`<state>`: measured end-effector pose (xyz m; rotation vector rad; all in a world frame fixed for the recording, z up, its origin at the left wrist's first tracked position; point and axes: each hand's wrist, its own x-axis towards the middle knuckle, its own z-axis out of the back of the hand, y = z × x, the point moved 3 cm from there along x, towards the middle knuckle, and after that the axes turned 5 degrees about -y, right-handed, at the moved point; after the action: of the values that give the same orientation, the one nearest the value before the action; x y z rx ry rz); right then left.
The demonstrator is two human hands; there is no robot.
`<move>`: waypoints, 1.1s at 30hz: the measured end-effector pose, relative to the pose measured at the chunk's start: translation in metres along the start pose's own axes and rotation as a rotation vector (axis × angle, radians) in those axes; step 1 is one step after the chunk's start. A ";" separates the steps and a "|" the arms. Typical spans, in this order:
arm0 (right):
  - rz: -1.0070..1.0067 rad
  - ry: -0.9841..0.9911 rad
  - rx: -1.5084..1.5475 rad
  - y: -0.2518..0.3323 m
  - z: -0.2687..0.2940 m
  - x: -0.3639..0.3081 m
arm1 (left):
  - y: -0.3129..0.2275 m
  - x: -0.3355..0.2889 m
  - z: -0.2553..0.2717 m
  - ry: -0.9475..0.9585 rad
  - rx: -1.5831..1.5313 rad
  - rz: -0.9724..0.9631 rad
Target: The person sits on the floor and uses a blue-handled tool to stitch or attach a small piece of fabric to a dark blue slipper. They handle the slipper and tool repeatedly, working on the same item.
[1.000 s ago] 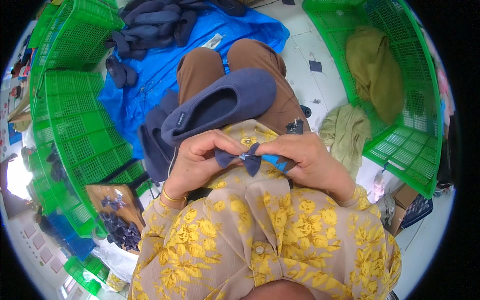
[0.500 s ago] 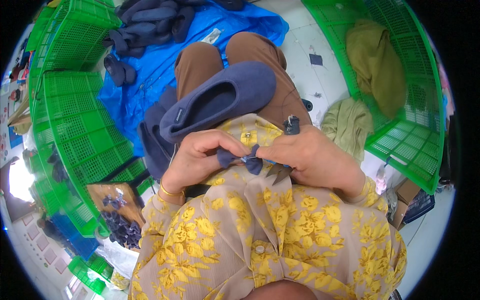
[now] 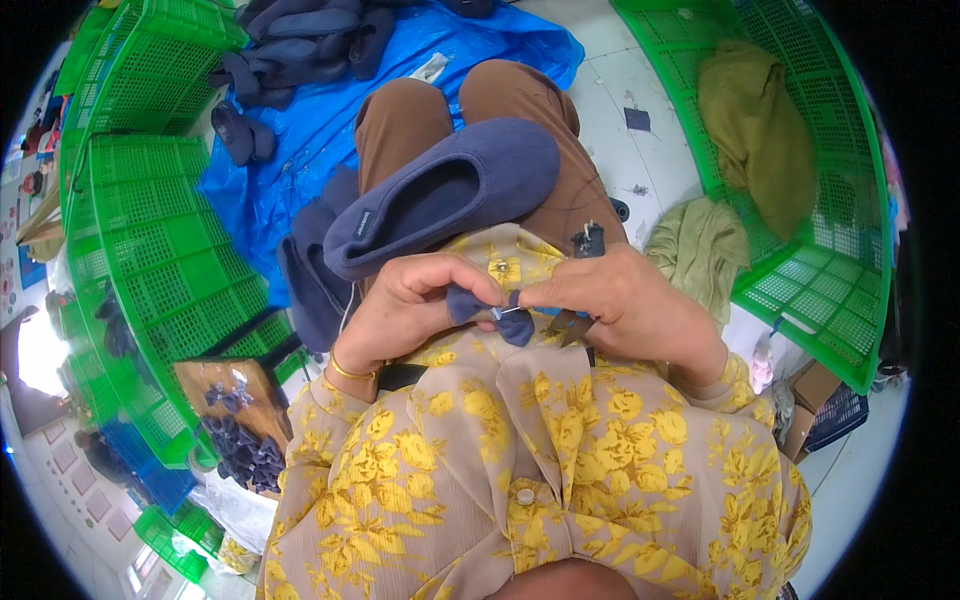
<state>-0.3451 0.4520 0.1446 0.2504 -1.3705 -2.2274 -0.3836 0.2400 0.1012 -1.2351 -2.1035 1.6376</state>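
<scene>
My left hand (image 3: 410,308) pinches a small navy fabric bow (image 3: 515,327) between thumb and fingers, just in front of my shirt. My right hand (image 3: 640,305) meets it, thumb and fingertip closed at the bow's right side. A thin pale needle or thread (image 3: 511,309) crosses the bow's whitish middle; which it is I cannot tell. Dark scissors (image 3: 588,240) with a wrapped handle are tucked in my right palm, their blades poking out below. Across my lap, beyond both hands, rests a navy slipper (image 3: 500,165) with its opening up.
More navy slippers (image 3: 310,30) are heaped on a blue plastic sheet (image 3: 270,200). Green crates (image 3: 150,250) stand at the left, and another green crate (image 3: 800,290) at the right holds olive cloth (image 3: 755,130). A wooden board (image 3: 255,400) bears several navy bows (image 3: 240,450).
The scissor blades show less below my right hand. Both hands stay together at the bow, which is slightly turned. The whole view has shifted a little.
</scene>
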 end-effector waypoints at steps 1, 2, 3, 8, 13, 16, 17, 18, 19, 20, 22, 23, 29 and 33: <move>-0.004 0.002 0.009 0.001 0.000 0.000 | 0.000 0.000 0.000 0.003 0.008 -0.016; -0.008 0.003 0.016 0.001 0.000 -0.001 | 0.000 0.000 0.001 0.005 0.009 -0.027; -0.006 0.005 0.019 0.001 -0.001 -0.001 | 0.001 -0.001 0.001 0.007 0.010 -0.037; 0.000 0.010 0.021 0.001 -0.001 -0.003 | 0.000 0.000 0.000 0.028 0.012 -0.076; -0.001 0.034 0.005 0.001 0.000 -0.004 | 0.000 0.000 -0.001 0.030 -0.001 -0.066; -0.010 0.047 -0.010 0.001 0.000 -0.003 | 0.003 0.000 0.000 0.032 -0.024 -0.053; -0.015 0.054 -0.012 0.002 0.001 -0.003 | 0.003 0.000 0.000 0.031 -0.029 -0.047; -0.018 0.053 -0.009 0.002 0.001 -0.002 | 0.004 0.000 0.000 0.031 -0.034 -0.040; -0.022 0.053 -0.007 0.002 0.001 -0.002 | 0.004 0.000 0.000 0.030 -0.039 -0.034; -0.025 0.053 -0.005 0.002 0.001 -0.002 | 0.004 0.000 -0.001 0.034 -0.026 -0.040; -0.022 0.028 0.020 -0.001 0.000 -0.002 | 0.003 0.001 -0.002 0.042 0.001 -0.054; -0.021 0.014 0.032 -0.002 -0.001 -0.002 | 0.003 0.001 -0.002 0.036 0.001 -0.040; -0.048 -0.034 0.065 -0.001 -0.009 -0.002 | 0.011 -0.003 -0.004 -0.020 -0.047 0.037; -0.064 -0.049 0.077 -0.002 -0.014 -0.004 | 0.010 -0.005 -0.005 -0.040 -0.009 0.066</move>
<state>-0.3369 0.4443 0.1356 0.2722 -1.4966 -2.2491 -0.3724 0.2406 0.0956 -1.2990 -2.1170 1.6956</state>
